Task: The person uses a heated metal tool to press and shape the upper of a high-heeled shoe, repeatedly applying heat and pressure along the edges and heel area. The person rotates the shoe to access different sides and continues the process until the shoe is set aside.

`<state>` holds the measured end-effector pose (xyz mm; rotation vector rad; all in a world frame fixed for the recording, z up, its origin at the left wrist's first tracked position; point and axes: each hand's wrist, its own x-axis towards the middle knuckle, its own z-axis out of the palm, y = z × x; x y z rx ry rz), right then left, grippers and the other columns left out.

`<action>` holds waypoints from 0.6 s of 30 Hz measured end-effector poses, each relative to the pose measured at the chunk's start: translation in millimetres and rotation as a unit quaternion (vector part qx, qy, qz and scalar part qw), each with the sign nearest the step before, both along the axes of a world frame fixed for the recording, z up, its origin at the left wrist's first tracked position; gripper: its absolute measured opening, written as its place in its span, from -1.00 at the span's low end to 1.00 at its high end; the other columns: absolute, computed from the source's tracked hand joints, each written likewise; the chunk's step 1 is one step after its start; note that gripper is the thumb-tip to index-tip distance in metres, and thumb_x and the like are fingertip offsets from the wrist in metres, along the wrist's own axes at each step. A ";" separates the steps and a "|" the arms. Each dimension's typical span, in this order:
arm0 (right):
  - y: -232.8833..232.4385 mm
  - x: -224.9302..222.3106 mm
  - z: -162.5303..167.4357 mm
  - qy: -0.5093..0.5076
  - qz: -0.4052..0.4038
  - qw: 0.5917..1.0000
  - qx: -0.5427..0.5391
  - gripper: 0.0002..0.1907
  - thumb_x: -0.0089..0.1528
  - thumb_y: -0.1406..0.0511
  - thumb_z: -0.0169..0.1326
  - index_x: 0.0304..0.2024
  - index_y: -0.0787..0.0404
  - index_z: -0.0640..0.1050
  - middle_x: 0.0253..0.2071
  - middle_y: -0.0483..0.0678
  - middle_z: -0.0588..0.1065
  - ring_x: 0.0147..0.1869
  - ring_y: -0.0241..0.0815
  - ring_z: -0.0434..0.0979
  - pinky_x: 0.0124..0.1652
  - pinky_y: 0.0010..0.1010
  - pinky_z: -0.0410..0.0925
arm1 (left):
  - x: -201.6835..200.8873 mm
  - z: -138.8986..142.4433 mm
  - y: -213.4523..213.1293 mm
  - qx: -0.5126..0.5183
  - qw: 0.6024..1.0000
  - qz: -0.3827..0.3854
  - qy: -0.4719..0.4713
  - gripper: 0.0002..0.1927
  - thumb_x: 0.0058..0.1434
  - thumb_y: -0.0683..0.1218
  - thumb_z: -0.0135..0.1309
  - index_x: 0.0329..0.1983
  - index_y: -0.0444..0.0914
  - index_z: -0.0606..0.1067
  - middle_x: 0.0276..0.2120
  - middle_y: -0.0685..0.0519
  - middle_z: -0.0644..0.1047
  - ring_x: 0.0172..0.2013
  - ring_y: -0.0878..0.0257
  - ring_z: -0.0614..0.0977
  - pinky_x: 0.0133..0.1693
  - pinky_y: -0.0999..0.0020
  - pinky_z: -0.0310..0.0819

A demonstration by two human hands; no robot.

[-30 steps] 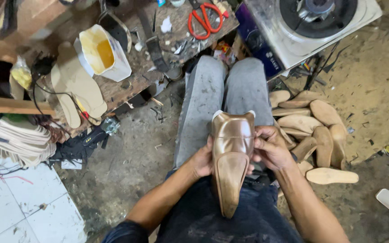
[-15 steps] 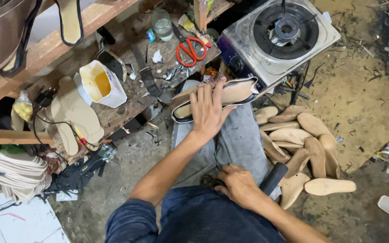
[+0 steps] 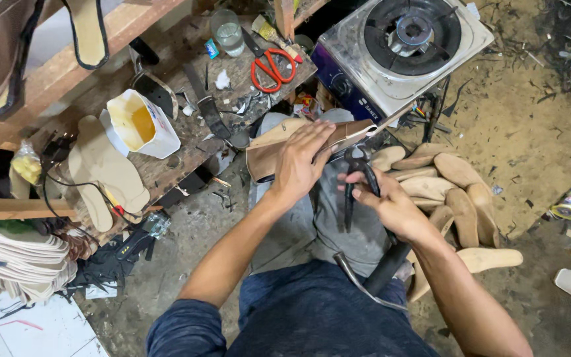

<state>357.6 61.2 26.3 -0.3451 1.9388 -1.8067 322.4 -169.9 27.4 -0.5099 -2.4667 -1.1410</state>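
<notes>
A tan, glossy shoe lies sideways across the person's knees. The left hand presses flat on it, fingers spread. The right hand clenches black pincers beside it.

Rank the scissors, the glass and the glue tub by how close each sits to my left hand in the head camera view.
From the left hand, resting on the shoe:
1. Scissors, up on the bench, just above the hand.
2. Glue tub, on the bench, off to the left.
3. Glass, at the bench's far edge, beyond the scissors.
The tub and the glass are nearly level, so that order is loose.
</notes>
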 end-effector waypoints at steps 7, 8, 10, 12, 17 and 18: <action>-9.6 11.3 50.8 0.088 0.022 0.952 0.294 -0.71 0.30 0.24 0.09 0.00 0.24 0.44 -0.13 0.15 0.57 0.00 0.14 0.57 -0.01 -0.13 0.38 | 32.0 -2.5 9.9 -0.071 0.994 0.008 0.083 -0.50 0.22 -0.25 0.15 0.26 -0.37 0.46 0.25 -0.18 0.50 0.31 -0.09 0.48 0.38 0.01 0.23; -9.3 13.1 57.8 0.086 0.022 0.935 0.344 -0.71 0.30 0.21 0.07 -0.02 0.25 0.41 -0.16 0.18 0.56 -0.02 0.17 0.57 -0.05 -0.13 0.39 | 31.0 -1.2 10.9 -0.060 0.995 0.005 0.077 -0.50 0.22 -0.25 0.16 0.26 -0.36 0.47 0.24 -0.18 0.50 0.31 -0.09 0.48 0.39 0.01 0.23; -13.1 12.9 65.8 0.115 -0.009 0.936 0.332 -0.68 0.32 0.24 0.03 0.02 0.30 0.37 -0.21 0.24 0.52 -0.06 0.27 0.53 -0.09 -0.06 0.36 | 25.6 2.1 9.8 -0.038 0.997 0.002 0.069 -0.49 0.20 -0.24 0.17 0.25 -0.36 0.47 0.23 -0.18 0.51 0.30 -0.10 0.49 0.39 0.02 0.24; -21.3 8.2 66.2 0.158 -0.035 0.933 0.321 -0.71 0.34 0.27 0.02 -0.01 0.34 0.35 -0.23 0.28 0.49 -0.09 0.32 0.51 -0.12 -0.02 0.34 | 15.2 5.4 5.6 0.001 0.999 -0.005 0.046 -0.51 0.18 -0.26 0.20 0.22 -0.33 0.49 0.20 -0.15 0.53 0.28 -0.08 0.51 0.36 0.06 0.30; -50.4 -13.5 42.5 0.265 -0.105 0.920 0.270 -0.79 0.35 0.34 0.04 -0.12 0.36 0.33 -0.25 0.35 0.46 -0.18 0.39 0.47 -0.17 0.05 0.33 | -7.4 9.7 -3.5 0.062 0.998 0.003 0.007 -0.49 0.12 -0.30 0.22 0.18 -0.27 0.52 0.14 -0.11 0.57 0.22 -0.03 0.57 0.27 0.17 0.44; -49.6 -15.1 38.8 0.254 -0.102 0.919 0.283 -0.78 0.35 0.34 0.04 -0.10 0.36 0.31 -0.25 0.37 0.45 -0.18 0.43 0.46 -0.20 0.07 0.32 | -10.4 10.2 -2.5 0.067 0.998 0.002 0.008 -0.49 0.12 -0.32 0.21 0.18 -0.27 0.52 0.14 -0.10 0.57 0.21 -0.02 0.58 0.26 0.18 0.45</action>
